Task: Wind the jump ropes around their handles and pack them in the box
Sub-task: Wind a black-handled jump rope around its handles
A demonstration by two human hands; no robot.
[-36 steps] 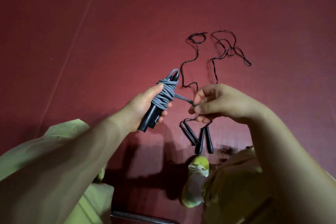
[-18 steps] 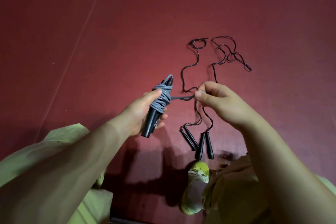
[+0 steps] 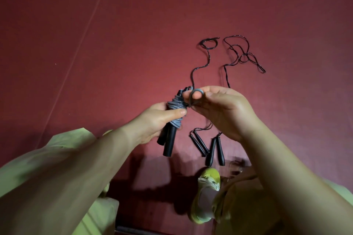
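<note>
My left hand point(image 3: 154, 120) grips the two black handles point(image 3: 169, 141) of a grey jump rope point(image 3: 175, 106), held together with the rope wound around their upper part. My right hand point(image 3: 221, 108) pinches the last grey loop point(image 3: 195, 94) of that rope right beside the bundle's top. On the red floor below lie several black handles point(image 3: 210, 149) of two thin black jump ropes, whose cords point(image 3: 202, 66) trail away in loose curls point(image 3: 244, 55). No box is in view.
The red floor point(image 3: 95, 34) spreads all around, with a faint seam line running diagonally at the left. My yellow-green shoe point(image 3: 207, 192) and trousers fill the bottom edge. A dark strip shows at the bottom centre.
My right hand has moved left toward the bundle and now holds the rope's end as a small loop at the handles' top. The bundle has risen slightly.
</note>
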